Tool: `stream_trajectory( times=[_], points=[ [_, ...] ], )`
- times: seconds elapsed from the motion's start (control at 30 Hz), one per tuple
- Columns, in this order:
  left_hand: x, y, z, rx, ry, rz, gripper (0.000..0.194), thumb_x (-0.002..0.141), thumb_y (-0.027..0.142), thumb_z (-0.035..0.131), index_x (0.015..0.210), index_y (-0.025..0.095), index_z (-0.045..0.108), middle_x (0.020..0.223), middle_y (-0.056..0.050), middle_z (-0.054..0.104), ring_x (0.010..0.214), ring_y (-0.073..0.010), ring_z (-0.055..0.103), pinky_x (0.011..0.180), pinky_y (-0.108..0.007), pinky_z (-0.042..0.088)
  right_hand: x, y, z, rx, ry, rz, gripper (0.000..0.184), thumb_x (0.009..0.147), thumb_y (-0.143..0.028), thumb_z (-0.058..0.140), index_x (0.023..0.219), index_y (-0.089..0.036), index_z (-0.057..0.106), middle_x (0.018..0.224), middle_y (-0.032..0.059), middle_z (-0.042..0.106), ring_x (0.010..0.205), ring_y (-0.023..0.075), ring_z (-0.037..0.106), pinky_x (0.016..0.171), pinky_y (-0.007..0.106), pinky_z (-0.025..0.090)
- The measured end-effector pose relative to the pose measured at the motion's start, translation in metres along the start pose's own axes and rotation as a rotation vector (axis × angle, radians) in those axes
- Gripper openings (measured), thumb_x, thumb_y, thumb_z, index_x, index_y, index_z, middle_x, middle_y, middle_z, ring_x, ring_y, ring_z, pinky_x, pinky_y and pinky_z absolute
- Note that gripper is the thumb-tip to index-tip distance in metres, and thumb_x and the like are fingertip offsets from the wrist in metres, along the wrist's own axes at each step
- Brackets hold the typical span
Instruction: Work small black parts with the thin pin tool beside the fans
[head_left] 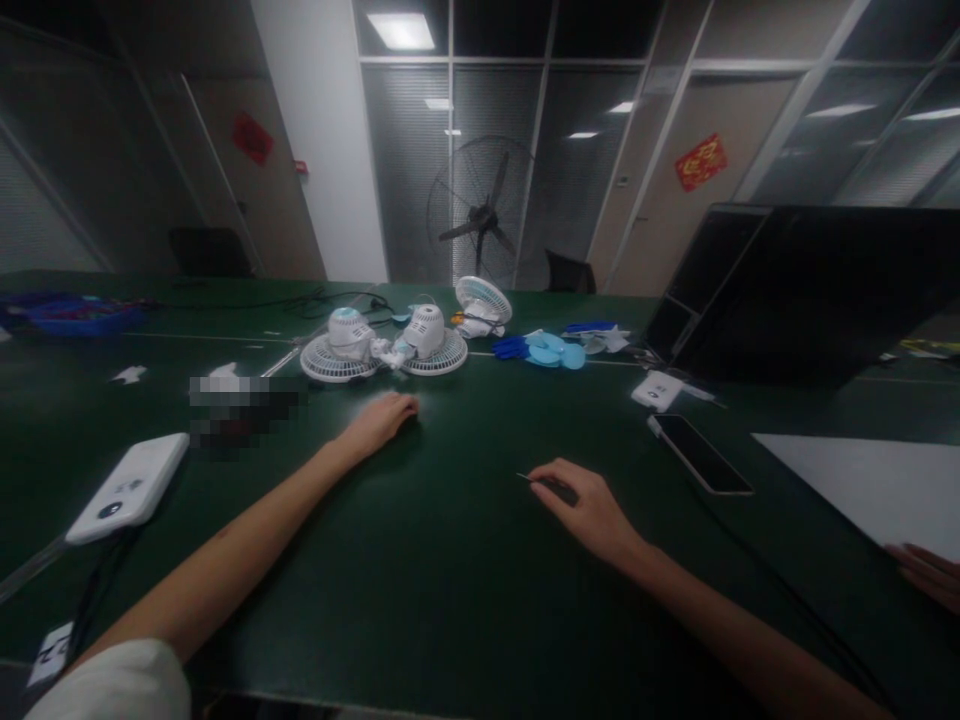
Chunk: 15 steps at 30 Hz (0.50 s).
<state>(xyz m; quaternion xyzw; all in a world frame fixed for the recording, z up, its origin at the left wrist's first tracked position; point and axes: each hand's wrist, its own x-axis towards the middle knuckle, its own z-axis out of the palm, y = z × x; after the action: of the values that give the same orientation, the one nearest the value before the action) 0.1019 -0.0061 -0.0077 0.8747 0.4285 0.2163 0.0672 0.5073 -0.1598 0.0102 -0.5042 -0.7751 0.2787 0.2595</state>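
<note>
Leftward from the right hand [590, 506], a thin sliver [523, 476], one end in the narrow grip.

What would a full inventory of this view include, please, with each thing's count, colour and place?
Table: one, green, foreground
Small fans: three, white, table's far side
Blade-like piece: one, light blue, right of them
Phone: one, dark, right
Boxy devices: two, white, left and right
Sheet: one, white, right
Monitor-like panel: one, black, right
Tray: one, blue, far left
Large fan: one, dark, behind table
Chairs: two, black, behind table
Door decorations: two, red, background
Pixelated patch: one, contents unclear, left
Another person's hand: one, bare, right edge
Left hand: one, bare, before small fans
Right hand: one, bare, centre-right, pinching thin piece
</note>
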Motion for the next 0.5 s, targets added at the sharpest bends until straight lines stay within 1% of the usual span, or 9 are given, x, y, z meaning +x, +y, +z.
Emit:
stream_trajectory(
  times=[0.13,0.3,0.37,0.5],
  points=[
    [-0.002,-0.018,-0.006,0.001,0.069,-0.067,0.022,0.106,0.03,0.044,0.112,0.021,0.063,0.114,-0.008,0.068,0.099,-0.0217,0.066,0.089,-0.032,0.051,-0.001,0.0,-0.001,0.007,-0.004,0.007,0.027,0.106,-0.044,0.054,0.118,-0.026,0.07,0.116,0.0063,0.069,0.103,0.025,0.067,0.086,0.037,0.057],
    [-0.005,-0.041,-0.008,0.018,0.161,-0.141,0.022,0.102,0.03,0.047,0.107,0.021,0.067,0.112,-0.009,0.069,0.103,-0.0245,0.067,0.091,-0.034,0.052,0.0,0.0,-0.001,0.006,-0.001,-0.014,0.025,0.106,-0.043,0.055,0.116,-0.027,0.071,0.114,0.0058,0.07,0.102,0.0245,0.067,0.086,0.037,0.056],
    [-0.004,-0.046,-0.006,0.022,0.198,-0.161,0.022,0.101,0.029,0.048,0.107,0.021,0.068,0.111,-0.009,0.07,0.102,-0.0251,0.068,0.091,-0.035,0.052,0.002,0.002,0.001,0.012,-0.003,-0.021,0.024,0.105,-0.042,0.056,0.117,-0.027,0.071,0.115,0.0054,0.07,0.101,0.024,0.067,0.085,0.037,0.057],
    [0.0,-0.048,-0.003,0.027,0.254,-0.167,0.019,0.098,0.028,0.053,0.102,0.022,0.07,0.108,-0.01,0.072,0.102,-0.0264,0.067,0.094,-0.038,0.052,0.006,0.007,0.006,0.004,0.048,-0.029,0.024,0.106,-0.042,0.055,0.115,-0.026,0.071,0.112,0.0051,0.07,0.1,0.0234,0.068,0.085,0.037,0.057]
  ],
)
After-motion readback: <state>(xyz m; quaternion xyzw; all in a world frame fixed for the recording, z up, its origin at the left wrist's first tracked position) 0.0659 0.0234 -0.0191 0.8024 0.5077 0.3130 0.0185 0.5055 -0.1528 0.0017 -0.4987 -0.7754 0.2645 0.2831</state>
